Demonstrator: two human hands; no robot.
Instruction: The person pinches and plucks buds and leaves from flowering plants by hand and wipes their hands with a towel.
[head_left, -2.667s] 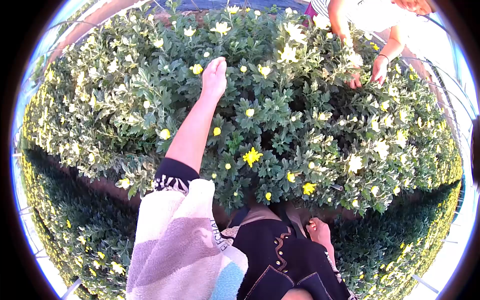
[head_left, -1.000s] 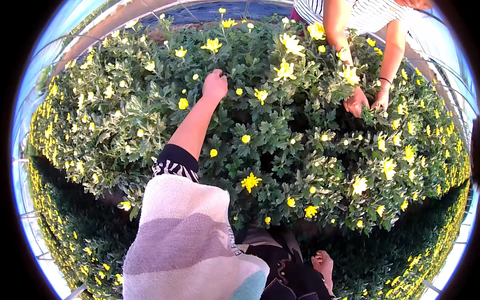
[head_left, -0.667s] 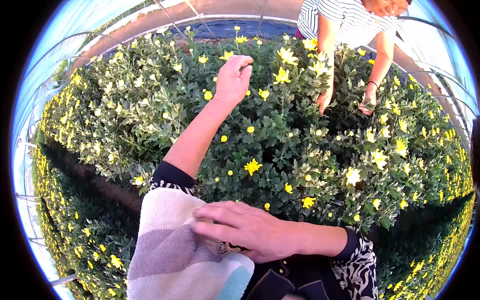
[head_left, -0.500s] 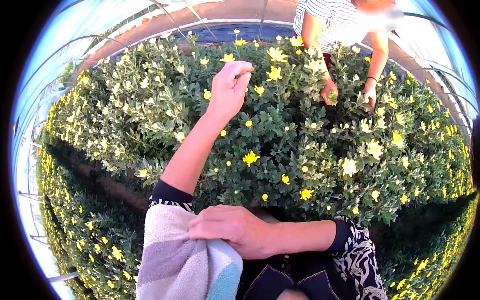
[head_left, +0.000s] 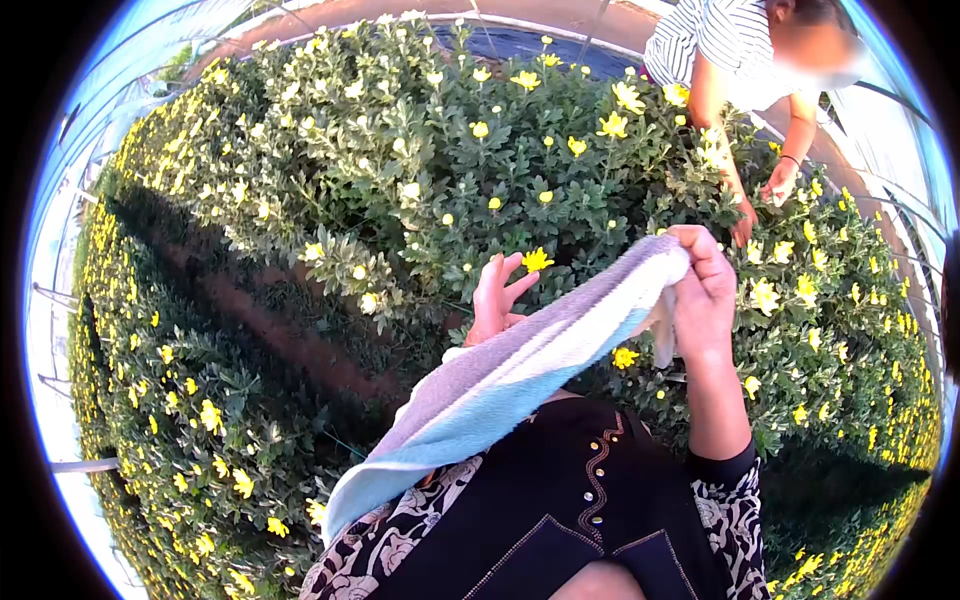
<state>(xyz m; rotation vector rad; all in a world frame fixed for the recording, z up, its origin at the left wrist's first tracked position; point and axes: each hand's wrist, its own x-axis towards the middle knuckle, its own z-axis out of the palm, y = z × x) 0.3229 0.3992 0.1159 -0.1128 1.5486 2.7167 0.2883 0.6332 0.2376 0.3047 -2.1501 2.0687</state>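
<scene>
A striped towel in grey, white and turquoise stretches diagonally across my front. Its upper right end is bunched in my right hand, whose fingers are wrapped round the cloth. Behind the towel's upper edge, my left hand shows with thumb and fingers apart, holding nothing. The towel hides my left forearm. Close to the left fingertips is a yellow chrysanthemum bloom. Another yellow flower shows just below the towel.
Dense flowering plants fill the bed ahead. A co-worker in a striped shirt bends over the far right side, both hands among the plants. A dirt path runs at left beside another flower row. Greenhouse hoops and plastic film enclose the rows.
My right hand has pulled one end of the towel up and to the right, stretching it out. My left hand has come down and its fingers have spread. The view has shifted.
</scene>
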